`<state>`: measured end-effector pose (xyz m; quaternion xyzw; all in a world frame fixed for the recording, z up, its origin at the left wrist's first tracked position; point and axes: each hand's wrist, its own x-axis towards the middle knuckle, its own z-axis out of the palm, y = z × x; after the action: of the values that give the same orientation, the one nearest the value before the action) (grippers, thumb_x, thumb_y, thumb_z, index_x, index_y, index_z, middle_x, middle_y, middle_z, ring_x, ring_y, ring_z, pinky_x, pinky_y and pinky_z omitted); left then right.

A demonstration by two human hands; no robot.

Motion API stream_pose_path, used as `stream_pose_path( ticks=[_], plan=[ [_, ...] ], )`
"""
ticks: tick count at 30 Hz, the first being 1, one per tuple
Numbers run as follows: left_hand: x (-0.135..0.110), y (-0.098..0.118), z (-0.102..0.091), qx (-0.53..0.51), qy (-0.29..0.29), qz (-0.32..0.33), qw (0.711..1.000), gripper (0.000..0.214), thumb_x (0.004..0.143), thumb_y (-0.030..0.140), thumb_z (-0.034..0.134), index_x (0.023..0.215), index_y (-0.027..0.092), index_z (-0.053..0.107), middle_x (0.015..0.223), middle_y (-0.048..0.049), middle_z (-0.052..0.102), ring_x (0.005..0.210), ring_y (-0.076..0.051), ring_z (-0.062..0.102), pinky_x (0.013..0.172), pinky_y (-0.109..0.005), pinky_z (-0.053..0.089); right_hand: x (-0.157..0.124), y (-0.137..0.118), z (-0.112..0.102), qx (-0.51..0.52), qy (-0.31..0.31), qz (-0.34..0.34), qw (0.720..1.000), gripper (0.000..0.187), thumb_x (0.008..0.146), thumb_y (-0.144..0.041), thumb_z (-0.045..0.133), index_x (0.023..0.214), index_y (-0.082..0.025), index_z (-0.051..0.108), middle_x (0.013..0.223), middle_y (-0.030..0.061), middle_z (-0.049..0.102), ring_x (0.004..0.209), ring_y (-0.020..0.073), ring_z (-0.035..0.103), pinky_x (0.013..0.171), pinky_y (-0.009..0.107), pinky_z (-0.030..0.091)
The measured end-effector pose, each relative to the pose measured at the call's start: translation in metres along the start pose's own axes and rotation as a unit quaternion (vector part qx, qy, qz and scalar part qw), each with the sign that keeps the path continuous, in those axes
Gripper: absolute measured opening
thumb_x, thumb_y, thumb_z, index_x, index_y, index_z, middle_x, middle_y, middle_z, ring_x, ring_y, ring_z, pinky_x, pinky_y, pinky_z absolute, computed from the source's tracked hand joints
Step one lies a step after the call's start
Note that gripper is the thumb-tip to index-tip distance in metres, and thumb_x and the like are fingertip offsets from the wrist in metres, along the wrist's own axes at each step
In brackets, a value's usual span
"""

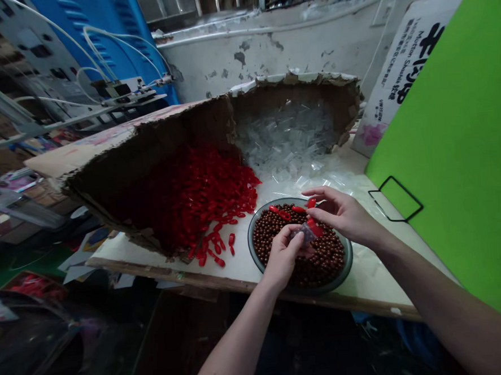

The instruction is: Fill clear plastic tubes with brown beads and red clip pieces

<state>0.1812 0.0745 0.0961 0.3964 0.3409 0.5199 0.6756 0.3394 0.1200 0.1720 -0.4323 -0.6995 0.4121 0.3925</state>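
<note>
- Holding a small clear plastic tube point(302, 233) in the left hand point(282, 256), its fingers curled closely around the tube's lower part, directly over the dish.
- The right hand point(341, 215) is nearly closed, its thumb and forefinger pinching a red cap point(314, 227) at the tube's upper end; whether the cap is seated on the tube is hidden.
- The two hands are working together at the tube, and their fingers almost meet around it.
- Both hands are above a round grey-rimmed dish point(254, 249) heaped with glossy brown beads point(325, 253).
- A few loose red caps point(284, 214) lie on the beads, just below the right fingertips.
- To the left, a large heap of red caps point(192, 202) fills part of a torn cardboard box point(295, 78), and some have spilled onto the white tabletop point(238, 270).
- Behind the dish, a mass of clear plastic tubes point(285, 140) fills the box's far corner.
- A bright green board point(455, 141) stands to the right of the table, beside a white printed sign point(408, 70).
</note>
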Motion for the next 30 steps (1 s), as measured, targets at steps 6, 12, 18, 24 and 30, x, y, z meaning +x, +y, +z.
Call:
stream_pose_path(
  ticks=[6,12,18,24,30],
  plan=[
    [-0.002,0.003,0.001,-0.014,0.0,-0.011,1.0,0.034,0.078,0.043,0.065,0.099,0.016,0.057,0.077,-0.001,0.063,0.063,-0.012,0.063,0.062,-0.025,0.053,0.0,-0.001,0.001,0.015,-0.012,-0.005,1.0,0.038,0.082,-0.036,0.062,0.118,-0.022,0.056,0.1,0.007,0.065,0.077,0.0157,0.065,0.066,0.029,0.055],
    [-0.004,0.006,0.009,-0.014,-0.006,-0.011,1.0,0.033,0.079,0.042,0.064,0.098,0.016,0.057,0.071,-0.0001,0.063,0.061,-0.012,0.063,0.063,-0.027,0.053,-0.007,0.001,0.012,-0.026,0.03,-0.016,0.999,0.034,0.083,-0.036,0.06,0.114,-0.023,0.058,0.094,0.0049,0.064,0.07,0.0145,0.062,0.061,0.028,0.053],
    [-0.006,0.013,0.02,-0.051,-0.028,-0.034,0.998,0.034,0.077,0.043,0.065,0.093,0.015,0.053,0.067,-0.0018,0.065,0.055,-0.014,0.065,0.054,-0.023,0.051,-0.01,0.015,0.028,0.034,0.113,-0.059,0.991,0.029,0.089,-0.036,0.053,0.116,-0.026,0.053,0.095,0.0025,0.058,0.074,0.013,0.058,0.068,0.026,0.05],
    [-0.01,0.019,0.019,-0.051,-0.057,-0.052,0.996,0.035,0.079,0.043,0.064,0.096,0.015,0.053,0.061,-0.0006,0.063,0.05,-0.013,0.063,0.049,-0.02,0.049,-0.016,0.016,0.041,0.189,0.047,-0.02,0.981,0.032,0.093,-0.041,0.038,0.121,-0.029,0.048,0.103,0.0037,0.056,0.09,0.0157,0.057,0.08,0.028,0.05],
    [-0.022,0.024,0.026,-0.071,-0.069,-0.065,0.993,0.034,0.078,0.043,0.065,0.095,0.014,0.055,0.059,0.0001,0.06,0.046,-0.01,0.059,0.046,-0.019,0.046,-0.027,0.003,0.056,0.262,0.046,-0.023,0.964,0.027,0.093,-0.042,0.036,0.115,-0.031,0.046,0.107,0.0041,0.056,0.095,0.0178,0.058,0.086,0.032,0.049]
  ],
)
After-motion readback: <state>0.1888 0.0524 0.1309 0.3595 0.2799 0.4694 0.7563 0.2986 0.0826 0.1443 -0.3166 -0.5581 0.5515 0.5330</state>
